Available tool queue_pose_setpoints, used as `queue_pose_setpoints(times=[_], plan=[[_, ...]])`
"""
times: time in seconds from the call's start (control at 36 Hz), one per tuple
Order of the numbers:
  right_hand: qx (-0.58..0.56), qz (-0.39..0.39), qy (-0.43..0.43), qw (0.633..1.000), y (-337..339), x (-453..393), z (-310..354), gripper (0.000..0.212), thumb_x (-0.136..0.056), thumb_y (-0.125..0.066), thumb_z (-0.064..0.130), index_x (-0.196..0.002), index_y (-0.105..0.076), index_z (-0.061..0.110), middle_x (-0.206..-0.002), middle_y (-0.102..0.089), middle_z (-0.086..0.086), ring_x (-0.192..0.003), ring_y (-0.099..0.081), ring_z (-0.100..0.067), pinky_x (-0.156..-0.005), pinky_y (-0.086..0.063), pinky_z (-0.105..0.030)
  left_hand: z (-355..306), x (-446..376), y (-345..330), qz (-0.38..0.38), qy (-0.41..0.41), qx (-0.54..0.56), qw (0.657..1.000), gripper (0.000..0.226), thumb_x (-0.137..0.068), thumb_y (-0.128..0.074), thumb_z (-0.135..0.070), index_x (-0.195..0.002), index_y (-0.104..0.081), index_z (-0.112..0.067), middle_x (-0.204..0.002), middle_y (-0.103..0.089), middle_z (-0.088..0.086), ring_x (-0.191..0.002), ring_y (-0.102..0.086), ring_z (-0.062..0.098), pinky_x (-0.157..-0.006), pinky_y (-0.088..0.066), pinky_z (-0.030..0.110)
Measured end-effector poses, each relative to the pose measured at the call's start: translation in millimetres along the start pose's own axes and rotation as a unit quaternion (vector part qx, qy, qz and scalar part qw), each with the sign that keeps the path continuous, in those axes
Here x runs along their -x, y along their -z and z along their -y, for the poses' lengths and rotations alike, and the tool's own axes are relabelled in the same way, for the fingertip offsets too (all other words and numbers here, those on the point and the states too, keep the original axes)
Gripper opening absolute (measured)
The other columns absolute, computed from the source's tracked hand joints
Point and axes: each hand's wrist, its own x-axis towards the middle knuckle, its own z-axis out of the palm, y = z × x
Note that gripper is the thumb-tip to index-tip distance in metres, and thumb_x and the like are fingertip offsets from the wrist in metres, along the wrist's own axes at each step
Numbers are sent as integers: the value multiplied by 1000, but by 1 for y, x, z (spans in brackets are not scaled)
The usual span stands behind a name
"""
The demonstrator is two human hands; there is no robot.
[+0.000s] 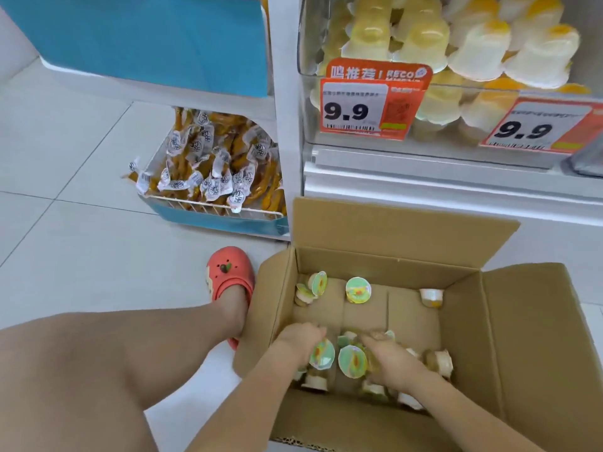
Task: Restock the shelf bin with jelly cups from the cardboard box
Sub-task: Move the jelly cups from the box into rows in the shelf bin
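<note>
An open cardboard box [463,327] sits on the floor below the shelf. Several small jelly cups with green lids lie in it, such as one [358,289] near the far wall. Both my hands are down inside the box at its near end. My left hand [301,340] curls round a green-lidded cup [322,353]. My right hand [390,357] is curled among a cluster of cups, next to another green-lidded cup [353,361]; what it holds is hidden. The clear shelf bin [424,76] above holds many yellow and white jelly cups.
Two orange 9.9 price tags [362,109] hang on the bin's front. A blue and white wire basket [212,207] of packaged snacks stands left of the shelf post. My bare leg and red clog [230,275] are left of the box on the tiled floor.
</note>
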Motion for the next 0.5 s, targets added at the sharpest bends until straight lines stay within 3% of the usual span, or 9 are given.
queue_pose_setpoints(times=[0.14, 0.25, 0.31, 0.36, 0.42, 0.44, 0.47, 0.5], plan=[[91, 10, 12, 996, -25, -22, 8, 77, -85, -65, 17, -148, -20, 18, -151, -15, -8, -136, -27, -27, -106, -36, -34, -2, -24, -13, 35, -17, -48, 998, 71, -78, -62, 7, -140, -29, -5, -136, -38, 18, -121, -44, 36, -96, -43, 45], [163, 4, 26, 986, -37, -32, 15, 79, -89, -60, 20, -151, -11, 14, -157, 4, -8, -142, -11, -32, -107, -37, -39, -3, -35, -34, 28, -19, -9, 999, 71, -83, -62, -1, -143, -25, -7, -136, -37, 17, -122, -42, 36, -95, -42, 44], [185, -13, 21, 982, -46, -37, 20, 75, -91, -53, 10, -152, -9, 10, -159, 11, -9, -143, -14, -34, -109, -34, -41, -2, -40, -37, 16, -22, 21, 999, 68, -84, -64, -7, -142, -28, -7, -135, -38, 16, -121, -44, 36, -95, -43, 44], [202, -62, 9, 977, -53, -42, 25, 76, -81, -63, 4, -148, -27, 6, -158, 2, -14, -135, -34, -36, -100, -45, -43, -1, -42, -36, 6, -20, 55, 998, 70, -80, -71, -20, -138, -33, -7, -132, -41, 16, -118, -46, 35, -94, -43, 43], [192, -69, 3, 979, -59, -51, 19, 86, -41, -90, 6, -123, -61, 1, -143, -33, -16, -107, -56, -37, -68, -58, -41, -3, -42, -38, -3, -20, 97, 995, 75, -75, -76, -26, -135, -35, -8, -130, -43, 15, -117, -47, 35, -94, -42, 42], [181, -66, -1, 981, -61, -52, 15, 90, -20, -92, 6, -107, -70, 3, -130, -44, -15, -95, -60, -34, -55, -57, -37, -5, -42, -40, -6, -19, 118, 993, 77, -74, -77, -27, -135, -36, -8, -130, -43, 15, -117, -47, 34, -94, -41, 41], [166, -74, -8, 983, -61, -53, 13, 91, -11, -91, 5, -100, -73, 5, -124, -50, -15, -91, -63, -32, -52, -57, -34, -8, -43, -43, -8, -16, 136, 991, 77, -73, -77, -28, -136, -36, -9, -131, -43, 15, -118, -47, 34, -95, -41, 40], [158, -67, -13, 985, -58, -52, 12, 89, -16, -92, 7, -104, -72, 6, -126, -53, -16, -96, -64, -31, -58, -58, -32, -11, -43, -46, -8, -11, 151, 988, 76, -73, -77, -28, -135, -37, -10, -131, -43, 15, -119, -46, 34, -95, -41, 40]])
